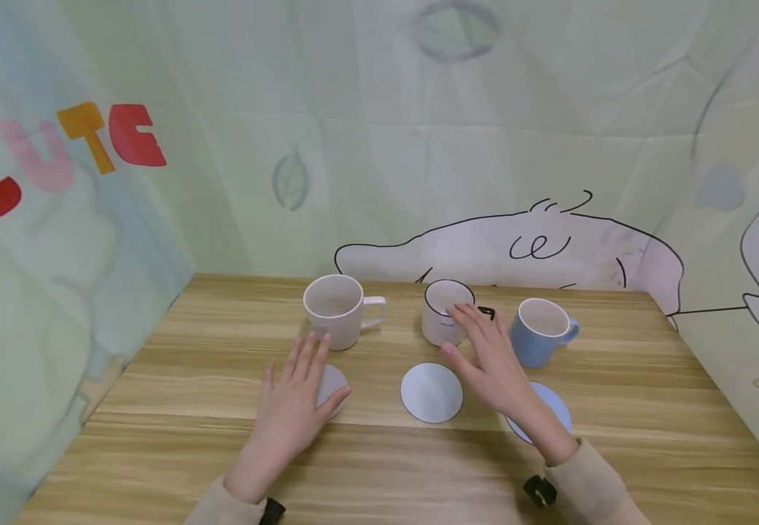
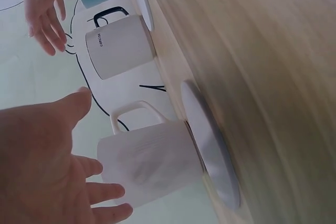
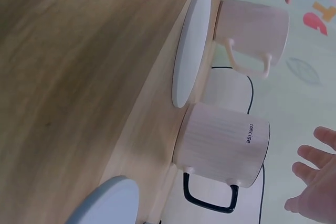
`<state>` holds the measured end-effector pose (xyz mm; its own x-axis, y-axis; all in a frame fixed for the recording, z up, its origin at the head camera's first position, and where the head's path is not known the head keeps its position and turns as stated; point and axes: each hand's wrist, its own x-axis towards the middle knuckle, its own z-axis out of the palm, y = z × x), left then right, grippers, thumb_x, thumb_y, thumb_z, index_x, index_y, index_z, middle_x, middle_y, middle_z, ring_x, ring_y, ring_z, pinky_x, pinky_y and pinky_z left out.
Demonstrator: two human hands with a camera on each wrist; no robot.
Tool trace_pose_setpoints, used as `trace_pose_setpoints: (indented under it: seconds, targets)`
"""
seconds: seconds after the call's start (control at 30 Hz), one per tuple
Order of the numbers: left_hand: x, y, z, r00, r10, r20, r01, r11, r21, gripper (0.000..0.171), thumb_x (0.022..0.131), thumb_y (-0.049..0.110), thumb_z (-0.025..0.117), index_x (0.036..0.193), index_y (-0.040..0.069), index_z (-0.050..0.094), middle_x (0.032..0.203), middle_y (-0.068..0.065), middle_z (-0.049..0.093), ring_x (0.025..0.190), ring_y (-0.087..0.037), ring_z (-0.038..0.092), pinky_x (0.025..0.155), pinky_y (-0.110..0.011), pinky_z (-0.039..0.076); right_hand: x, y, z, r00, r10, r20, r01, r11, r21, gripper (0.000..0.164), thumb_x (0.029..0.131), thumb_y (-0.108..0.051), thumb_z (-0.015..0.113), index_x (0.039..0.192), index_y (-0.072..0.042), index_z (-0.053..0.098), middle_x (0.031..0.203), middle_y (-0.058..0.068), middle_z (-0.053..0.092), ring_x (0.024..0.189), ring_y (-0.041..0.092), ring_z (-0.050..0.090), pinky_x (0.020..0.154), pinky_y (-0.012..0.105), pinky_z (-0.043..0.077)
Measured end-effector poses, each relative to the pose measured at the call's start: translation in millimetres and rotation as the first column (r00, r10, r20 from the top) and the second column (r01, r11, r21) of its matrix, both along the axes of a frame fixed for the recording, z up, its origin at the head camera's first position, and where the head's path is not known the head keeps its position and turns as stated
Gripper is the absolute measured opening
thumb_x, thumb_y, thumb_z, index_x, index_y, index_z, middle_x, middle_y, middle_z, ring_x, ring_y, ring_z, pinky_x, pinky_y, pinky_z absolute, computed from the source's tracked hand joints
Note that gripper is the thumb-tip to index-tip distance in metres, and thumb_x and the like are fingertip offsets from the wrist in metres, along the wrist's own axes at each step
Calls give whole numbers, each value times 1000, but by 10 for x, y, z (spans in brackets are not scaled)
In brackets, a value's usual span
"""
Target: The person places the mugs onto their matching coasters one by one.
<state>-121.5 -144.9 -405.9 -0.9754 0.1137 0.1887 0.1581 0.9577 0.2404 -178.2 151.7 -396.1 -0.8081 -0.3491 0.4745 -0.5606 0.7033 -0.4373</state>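
Observation:
Fingers spread, my left hand (image 1: 292,401) hovers over the grey coaster (image 1: 335,385), partly hiding it, with its fingertips near the white mug (image 1: 335,310). In the left wrist view the palm stands apart from that mug (image 2: 152,161). My right hand (image 1: 493,364) reaches above the table with loosely straight fingers. From the head its fingertips overlap the black-rimmed mug (image 1: 437,322), which reads "concise". The right wrist view shows a gap between the fingers and this mug (image 3: 223,140). Neither hand holds anything.
To the right stands a blue mug (image 1: 531,343). A pale round coaster (image 1: 431,394) lies before the middle mug, and a light blue coaster (image 1: 553,408) is partly hidden under the right forearm. A printed curtain (image 1: 353,146) hangs behind the wooden table (image 1: 208,350).

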Motion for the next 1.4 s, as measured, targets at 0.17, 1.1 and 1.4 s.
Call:
trace_pose_setpoints:
  seconds: [0.17,1.1,1.4]
  targets:
    - [3,-42,-25,1000,-4,-7,4,1000,-7,82,90,53,58,153,14,24,159,-14,25,147,-35,23,110,-70,21,-36,-13,11,1000,22,12,-22,999,-37,54,95,-31,57,144,-14,42,149,10,43,143,33,33,121,53,3]
    - [5,-216,-84,999,3,42,-2,999,-37,82,89,53,58,151,10,28,157,-17,30,144,-37,29,106,-73,24,-275,-296,74,970,178,164,-140,965,-220,48,100,-27,50,145,-15,40,154,8,35,145,25,29,117,52,26]
    - [23,-282,-144,996,-9,86,14,998,-57,81,89,52,58,150,7,30,155,-18,32,143,-38,30,104,-74,25,-348,-413,85,960,212,183,-158,949,-272,47,101,-26,49,146,-17,40,154,5,36,146,24,28,118,49,24]
